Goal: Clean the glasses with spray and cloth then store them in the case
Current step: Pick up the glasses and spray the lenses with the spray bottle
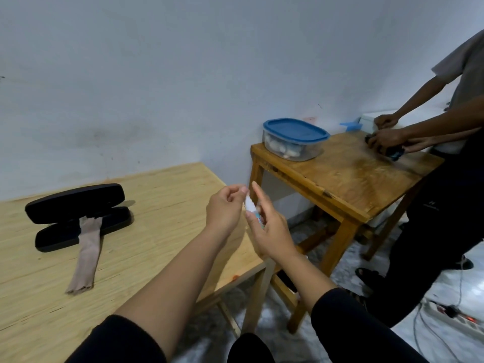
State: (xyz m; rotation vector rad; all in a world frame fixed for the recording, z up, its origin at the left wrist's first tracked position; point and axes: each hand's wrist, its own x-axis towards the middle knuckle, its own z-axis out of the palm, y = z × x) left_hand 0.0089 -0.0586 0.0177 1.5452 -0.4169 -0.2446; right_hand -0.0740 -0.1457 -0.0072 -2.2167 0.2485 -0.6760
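My right hand grips a small spray bottle with a white top and a teal label, held over the right edge of the light wooden table. The fingertips of my left hand pinch the bottle's white cap. A black glasses case lies open at the left of the table. A beige cloth drapes out of the case's lower half onto the tabletop. The glasses are not visible; the case's inside is dark and partly covered by the cloth.
A darker wooden table stands to the right, bearing a clear container with a blue lid. Another person stands at its far side handling a dark object. A power strip and cables lie on the floor at right.
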